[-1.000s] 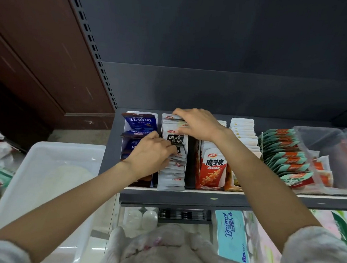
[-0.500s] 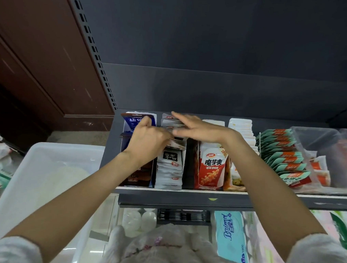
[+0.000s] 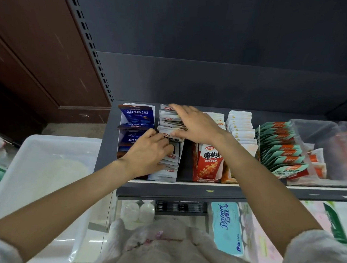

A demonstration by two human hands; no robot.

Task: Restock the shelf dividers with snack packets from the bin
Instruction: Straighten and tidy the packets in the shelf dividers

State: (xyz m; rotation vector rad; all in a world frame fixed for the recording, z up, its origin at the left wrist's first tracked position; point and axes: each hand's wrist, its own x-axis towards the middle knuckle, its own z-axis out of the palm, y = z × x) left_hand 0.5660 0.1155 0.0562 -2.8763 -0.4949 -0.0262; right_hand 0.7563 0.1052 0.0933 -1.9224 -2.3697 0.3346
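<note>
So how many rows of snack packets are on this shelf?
6 visible: blue, white under both hands, red-orange, white, teal, orange in clear bin; more may be hidden.

Both hands are on the row of white packets (image 3: 168,151) on the shelf (image 3: 185,190). The right hand (image 3: 195,123) lies flat on top. The left hand (image 3: 149,152) seems to pinch one packet. A white bin (image 3: 33,162) sits at 9 o'clock
</note>
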